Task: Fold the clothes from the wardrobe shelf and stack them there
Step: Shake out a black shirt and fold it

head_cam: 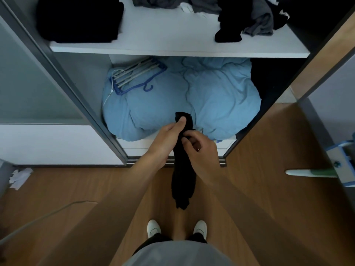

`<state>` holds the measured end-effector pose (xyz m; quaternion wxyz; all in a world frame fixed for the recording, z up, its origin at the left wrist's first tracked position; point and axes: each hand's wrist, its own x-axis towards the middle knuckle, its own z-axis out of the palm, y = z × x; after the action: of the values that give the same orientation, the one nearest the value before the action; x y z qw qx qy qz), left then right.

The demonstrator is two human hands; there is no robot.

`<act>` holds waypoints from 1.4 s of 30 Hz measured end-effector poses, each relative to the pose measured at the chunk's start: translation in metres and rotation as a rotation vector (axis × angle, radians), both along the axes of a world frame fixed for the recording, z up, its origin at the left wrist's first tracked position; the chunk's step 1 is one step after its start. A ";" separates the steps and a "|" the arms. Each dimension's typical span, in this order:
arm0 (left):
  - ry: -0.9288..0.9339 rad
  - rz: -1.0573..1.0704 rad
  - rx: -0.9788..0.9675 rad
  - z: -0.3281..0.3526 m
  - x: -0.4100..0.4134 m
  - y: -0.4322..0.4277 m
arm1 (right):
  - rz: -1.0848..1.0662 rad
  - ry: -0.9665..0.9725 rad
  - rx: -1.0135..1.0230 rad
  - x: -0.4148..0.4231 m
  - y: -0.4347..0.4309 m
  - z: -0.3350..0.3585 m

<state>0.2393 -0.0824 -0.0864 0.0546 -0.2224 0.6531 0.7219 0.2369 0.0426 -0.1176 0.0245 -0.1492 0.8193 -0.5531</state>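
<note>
So, I've got the black garment [183,181] held in both grips out in front of the wardrobe [80,89], over the floor [76,189] and well below the shelf [172,51] it has to end up on. The left grip [170,134] pinches the top end, thumb pressed flat on the cloth. The right grip [200,148] is curled round it just underneath, fingertips tucked into the fabric. The rest hangs straight down in a narrow bunch. Honestly can't tell what it is, it's too dark and too scrunched.

Handling-wise, my guess is it's light and totally limp, with zero stiffness, so it'll droop wherever gravity wants. It looks like a thin knit rather than anything slick, so a gentle pinch should hold it. Nothing to break. The catch is that it won't fold tidy while it's bunched like this. I'd hunt for an edge or two corners, spread the grips apart and let it hang flat first.

Up on the shelf there's a folded black stack [78,20] on the left and a loose pile [249,18] on the right, with bare board between them. The stack looks like the spot for it. Underneath sits a blue duvet [201,93] with hangers [134,75] on it, so I'd keep the dangling end away from those hooks.
</note>
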 end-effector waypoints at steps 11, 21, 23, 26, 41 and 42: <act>0.113 -0.235 -0.174 0.006 0.015 -0.026 | 0.186 0.090 0.042 -0.019 0.046 0.039; 0.223 -0.228 -0.261 0.023 0.013 -0.031 | 0.460 -0.075 0.069 -0.036 0.026 0.063; 0.229 -0.208 -0.249 0.022 0.016 -0.033 | 0.466 0.023 0.117 -0.035 0.021 0.062; 0.228 -0.214 -0.182 0.016 0.019 -0.038 | 0.487 0.167 0.261 -0.037 0.016 0.066; 0.457 -0.223 -0.648 -0.034 0.044 -0.037 | 0.453 0.202 0.529 -0.035 0.005 0.076; 0.459 -0.261 -0.669 -0.036 0.045 -0.037 | 0.465 0.193 0.537 -0.036 0.006 0.078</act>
<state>0.2843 -0.1199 -0.1220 -0.0764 0.0233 0.8691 0.4882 0.2007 0.0489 -0.0397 0.1105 -0.3713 0.8780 -0.2813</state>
